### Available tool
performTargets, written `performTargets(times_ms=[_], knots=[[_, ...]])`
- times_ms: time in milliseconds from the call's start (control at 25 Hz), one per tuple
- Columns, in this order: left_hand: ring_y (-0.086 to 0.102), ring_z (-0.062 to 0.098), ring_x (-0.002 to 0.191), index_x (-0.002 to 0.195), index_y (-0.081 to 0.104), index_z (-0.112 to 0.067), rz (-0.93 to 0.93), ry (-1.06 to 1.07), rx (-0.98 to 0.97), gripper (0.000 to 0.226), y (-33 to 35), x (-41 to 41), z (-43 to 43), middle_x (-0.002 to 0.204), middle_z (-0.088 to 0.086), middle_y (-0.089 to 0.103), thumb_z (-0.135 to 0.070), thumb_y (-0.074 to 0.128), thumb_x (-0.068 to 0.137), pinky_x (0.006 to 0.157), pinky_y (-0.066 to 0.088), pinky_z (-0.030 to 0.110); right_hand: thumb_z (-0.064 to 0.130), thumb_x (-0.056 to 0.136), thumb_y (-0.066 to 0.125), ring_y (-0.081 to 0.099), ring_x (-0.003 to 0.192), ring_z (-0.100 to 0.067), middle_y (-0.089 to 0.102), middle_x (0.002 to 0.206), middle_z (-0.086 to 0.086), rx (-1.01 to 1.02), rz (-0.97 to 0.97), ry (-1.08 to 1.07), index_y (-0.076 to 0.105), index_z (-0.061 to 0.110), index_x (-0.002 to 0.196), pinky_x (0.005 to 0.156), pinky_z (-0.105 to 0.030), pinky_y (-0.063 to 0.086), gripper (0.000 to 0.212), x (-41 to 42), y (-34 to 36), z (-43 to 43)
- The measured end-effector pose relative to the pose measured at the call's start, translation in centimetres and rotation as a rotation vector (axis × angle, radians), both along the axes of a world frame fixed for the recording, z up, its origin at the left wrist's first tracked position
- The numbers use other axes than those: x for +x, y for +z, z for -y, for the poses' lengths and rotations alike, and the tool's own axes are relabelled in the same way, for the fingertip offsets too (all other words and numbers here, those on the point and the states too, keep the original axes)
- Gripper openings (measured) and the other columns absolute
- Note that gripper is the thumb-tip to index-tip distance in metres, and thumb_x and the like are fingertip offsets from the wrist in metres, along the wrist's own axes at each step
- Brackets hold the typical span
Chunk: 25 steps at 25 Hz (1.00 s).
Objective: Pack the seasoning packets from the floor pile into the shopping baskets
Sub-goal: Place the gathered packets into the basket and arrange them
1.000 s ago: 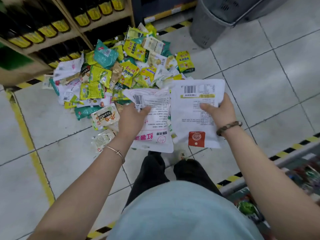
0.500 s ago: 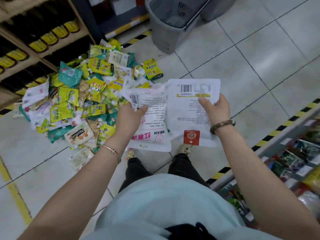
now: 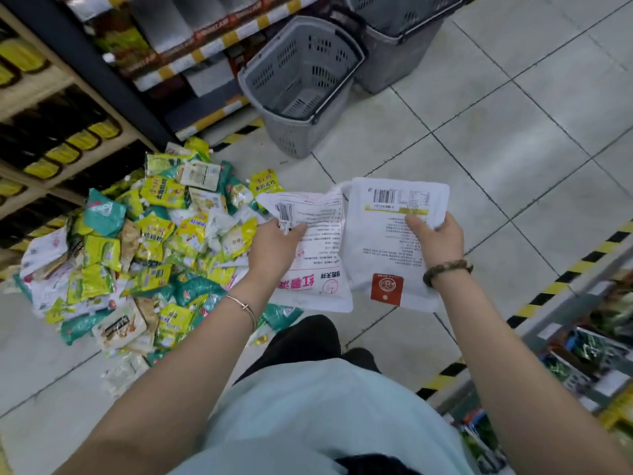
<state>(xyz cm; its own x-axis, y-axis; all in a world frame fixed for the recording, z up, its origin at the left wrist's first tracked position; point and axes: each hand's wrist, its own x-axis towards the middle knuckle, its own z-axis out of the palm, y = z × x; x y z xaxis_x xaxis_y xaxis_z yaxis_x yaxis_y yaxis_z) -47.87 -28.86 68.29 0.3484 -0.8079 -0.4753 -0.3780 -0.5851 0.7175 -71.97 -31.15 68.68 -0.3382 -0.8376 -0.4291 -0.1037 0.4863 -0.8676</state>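
Note:
A pile of seasoning packets [image 3: 144,248], mostly yellow, green and white, lies on the tiled floor at the left. My left hand [image 3: 274,246] grips a white packet with pink lettering [image 3: 318,265], held above the pile's right edge. My right hand [image 3: 435,240] holds a second white packet with a barcode and a red seal [image 3: 383,234], side by side with the first. Two grey shopping baskets stand ahead on the floor: the near basket [image 3: 301,80] looks empty, and the far basket [image 3: 397,39] is cut off by the frame's top.
Store shelving with dark bottles [image 3: 65,132] runs along the left behind the pile. A low shelf of packaged goods [image 3: 582,354] sits at the right behind black-and-yellow floor tape [image 3: 561,279]. My legs and pale shirt fill the lower middle.
The view has swung up and to the right, so both baskets now show fully ahead. Both hands keep their packets and have shifted away from the pile toward the baskets.

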Motion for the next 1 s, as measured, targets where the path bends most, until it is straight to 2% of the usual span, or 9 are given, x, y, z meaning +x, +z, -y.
performTargets(times_ms=[80,160,240,320,400,480,680,880,1000], knots=[[0.060,0.023,0.082,0.090,0.058,-0.003,0.004,-0.010,0.016,0.035,0.0,-0.7,3.2,0.090,0.004,0.065,-0.038,0.062,0.089,0.073,0.048,0.034,0.014,0.085,0.067,0.067,0.086,-0.019,0.068,0.101,-0.005,0.000,0.008,-0.003,0.061,0.005,0.111,0.063,-0.022,0.054,0.028,-0.3,-0.3,3.0],[0.055,0.017,0.082,0.089,0.053,-0.008,-0.008,-0.003,0.014,0.026,0.2,-0.8,6.8,0.092,0.000,0.062,-0.032,0.062,0.090,0.073,0.043,0.028,0.014,0.085,0.067,0.067,0.086,-0.018,0.069,0.101,-0.005,0.001,0.007,0.009,0.061,0.006,0.111,0.063,-0.022,0.056,0.028,-0.3,-0.3,6.8],[0.061,0.023,0.084,0.091,0.060,-0.005,-0.044,0.014,-0.011,0.029,-0.6,-0.3,11.1,0.095,0.007,0.067,-0.034,0.063,0.088,0.080,0.050,0.035,0.013,0.085,0.066,0.066,0.083,-0.017,0.068,0.099,-0.005,-0.006,-0.006,0.020,0.061,0.005,0.110,0.057,-0.017,0.055,0.027,0.0,-0.3,11.1],[0.063,0.027,0.086,0.091,0.061,-0.009,-0.049,0.025,-0.012,0.028,-1.0,0.5,15.7,0.091,0.009,0.068,-0.036,0.064,0.088,0.083,0.052,0.042,0.013,0.086,0.066,0.067,0.083,-0.018,0.068,0.100,-0.006,-0.003,-0.019,0.022,0.061,0.006,0.108,0.058,-0.019,0.056,0.024,0.6,-0.1,16.0],[0.061,0.023,0.085,0.091,0.059,-0.014,-0.062,0.042,-0.013,0.020,-0.7,1.3,20.3,0.091,0.003,0.065,-0.034,0.063,0.089,0.081,0.051,0.036,0.012,0.085,0.066,0.067,0.082,-0.017,0.069,0.100,-0.006,0.011,-0.025,0.026,0.062,0.008,0.106,0.059,-0.021,0.055,0.021,1.4,0.4,20.8],[0.058,0.019,0.086,0.097,0.059,-0.016,-0.092,0.051,-0.038,0.016,-0.1,2.0,24.6,0.093,-0.002,0.062,-0.030,0.062,0.091,0.078,0.046,0.030,0.012,0.085,0.067,0.066,0.079,-0.013,0.069,0.099,-0.006,0.004,-0.029,0.044,0.062,0.009,0.104,0.055,-0.017,0.054,0.020,2.1,1.0,25.4],[0.057,0.018,0.089,0.110,0.063,-0.007,-0.127,0.126,-0.058,0.026,-0.1,3.5,34.3,0.093,-0.002,0.060,-0.026,0.061,0.091,0.077,0.043,0.027,0.009,0.086,0.065,0.062,0.072,-0.007,0.066,0.092,-0.003,-0.009,-0.026,0.066,0.061,0.008,0.102,0.049,-0.011,0.050,0.017,3.4,1.3,36.1],[0.059,0.017,0.091,0.111,0.065,-0.005,-0.152,0.268,-0.045,0.026,-2.4,4.5,44.0,0.098,0.000,0.063,-0.022,0.061,0.091,0.078,0.041,0.025,0.011,0.084,0.068,0.066,0.081,-0.019,0.069,0.099,-0.008,0.041,-0.044,0.196,0.063,0.008,0.102,0.061,-0.022,0.054,0.019,4.7,-1.1,48.5],[0.064,0.020,0.090,0.108,0.066,-0.008,-0.165,0.389,-0.031,0.023,-4.3,5.1,50.4,0.099,0.003,0.069,-0.023,0.062,0.090,0.079,0.046,0.027,0.008,0.084,0.067,0.064,0.077,-0.015,0.067,0.097,-0.008,0.038,-0.087,0.356,0.064,0.006,0.102,0.058,-0.014,0.052,0.019,6.1,-2.9,57.6]])
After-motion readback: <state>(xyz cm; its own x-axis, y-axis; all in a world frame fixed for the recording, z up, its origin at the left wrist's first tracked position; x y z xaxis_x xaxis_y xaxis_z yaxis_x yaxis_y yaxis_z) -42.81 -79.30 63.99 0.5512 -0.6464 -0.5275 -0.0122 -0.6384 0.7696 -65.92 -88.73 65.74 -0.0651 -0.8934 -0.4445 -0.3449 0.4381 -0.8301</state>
